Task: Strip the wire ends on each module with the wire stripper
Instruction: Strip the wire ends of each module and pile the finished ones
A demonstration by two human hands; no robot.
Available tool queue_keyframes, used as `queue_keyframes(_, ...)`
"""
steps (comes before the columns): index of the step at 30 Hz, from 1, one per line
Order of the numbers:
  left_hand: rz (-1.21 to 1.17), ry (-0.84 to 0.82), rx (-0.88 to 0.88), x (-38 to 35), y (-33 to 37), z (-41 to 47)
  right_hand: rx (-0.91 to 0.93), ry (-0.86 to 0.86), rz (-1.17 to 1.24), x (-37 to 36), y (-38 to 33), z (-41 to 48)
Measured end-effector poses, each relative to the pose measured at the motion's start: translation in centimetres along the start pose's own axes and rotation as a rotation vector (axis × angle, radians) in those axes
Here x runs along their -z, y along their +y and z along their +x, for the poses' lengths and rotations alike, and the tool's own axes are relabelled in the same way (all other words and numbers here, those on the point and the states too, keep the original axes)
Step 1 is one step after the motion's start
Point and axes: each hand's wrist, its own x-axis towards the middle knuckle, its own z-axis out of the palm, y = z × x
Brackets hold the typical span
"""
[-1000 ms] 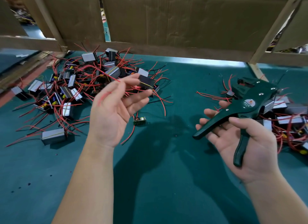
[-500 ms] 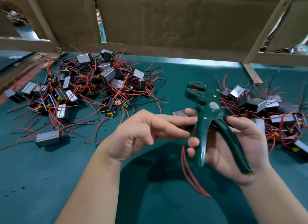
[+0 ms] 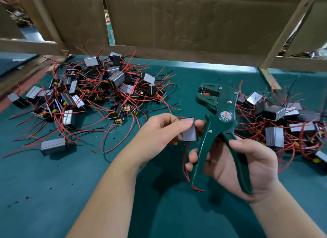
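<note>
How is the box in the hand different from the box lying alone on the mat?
The held module is pinched by the left hand; the lone module lies on the mat. The held module's red wires hang down; the lone module's trail sideways. Both are grey boxes.

module (image 3: 189, 132) pinched, stripper (image 3: 223, 112) gripped, wire ends (image 3: 197, 189) unclear

Room over the near mat (image 3: 53, 193) — left pile (image 3: 115, 81), right pile (image 3: 274, 112), cardboard (image 3: 177, 21) hem it
</note>
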Motion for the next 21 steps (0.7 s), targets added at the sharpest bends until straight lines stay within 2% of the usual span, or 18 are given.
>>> queue_keyframes(4, 0.134, 0.049, -0.085, 0.1, -0.1, 0.1, 0.023, -0.033, 0.035, -0.1, -0.5, -0.2)
queue_keyframes(8, 0.165, -0.017, -0.123, 0.1, -0.5, 0.2, 0.015, -0.021, 0.035, -0.2, -0.7, 0.0)
queue_keyframes(11, 0.065, -0.051, -0.143, -0.1, -0.3, 0.1, 0.011, 0.001, 0.004, -0.2, -0.2, 0.1)
queue_keyframes(13, -0.058, 0.023, -0.169, -0.4, -0.2, 0.1, -0.006, 0.019, -0.011, -0.3, 0.0, 0.1)
queue_keyframes(17, -0.156, 0.269, -0.230, -0.7, -0.3, 0.7, -0.037, 0.055, -0.095, -0.4, 0.6, 0.3)
queue_keyframes(21, -0.285, 0.354, -0.226, -0.6, -0.1, 0.9, -0.058, 0.065, -0.151, -0.6, 1.4, 0.5)
